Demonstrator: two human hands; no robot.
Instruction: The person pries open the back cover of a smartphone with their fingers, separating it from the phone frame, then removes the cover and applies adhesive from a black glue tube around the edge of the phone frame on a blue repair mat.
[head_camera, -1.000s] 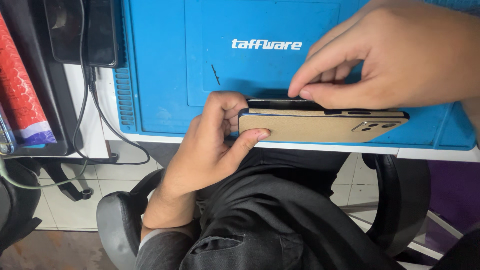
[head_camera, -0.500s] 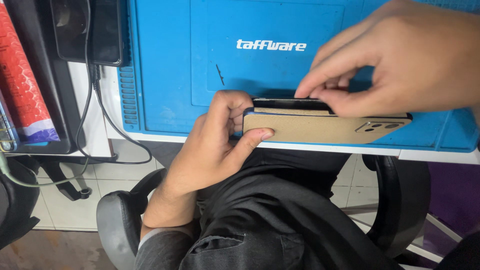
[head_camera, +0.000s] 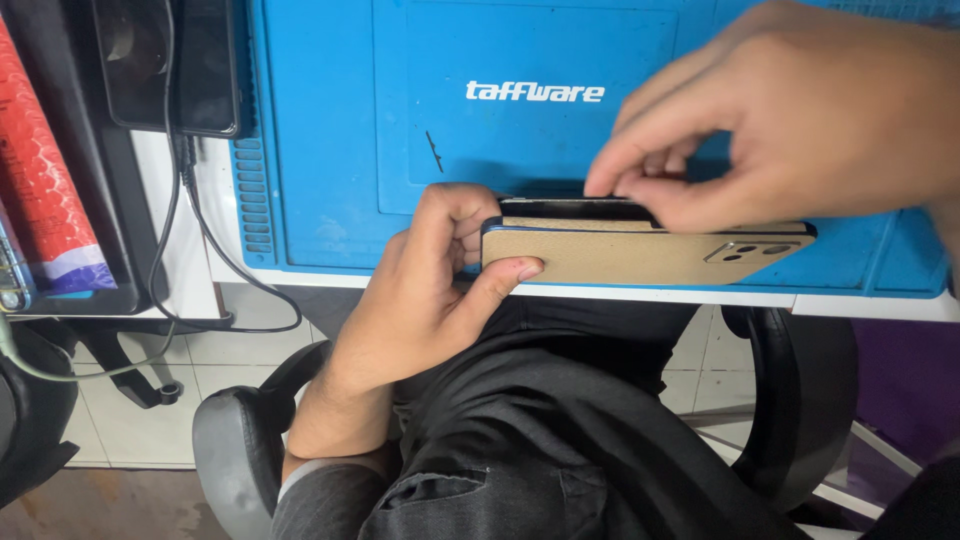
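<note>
Phone (head_camera: 640, 255), tan textured back toward the camera, is held on edge just above the front edge of the blue mat (head_camera: 330, 150). Left hand (head_camera: 430, 300) clamps its left end, thumb across the back, fingers curled behind. Right hand (head_camera: 800, 120) pinches the dark front panel (head_camera: 575, 208) along the top edge, fingertips pressed together. Judged light and stiff, but the panel looks thin and fragile (grip the edges, not the face). Versus the earlier frames: right hand sits slightly further right; the grip is unchanged.
</note>
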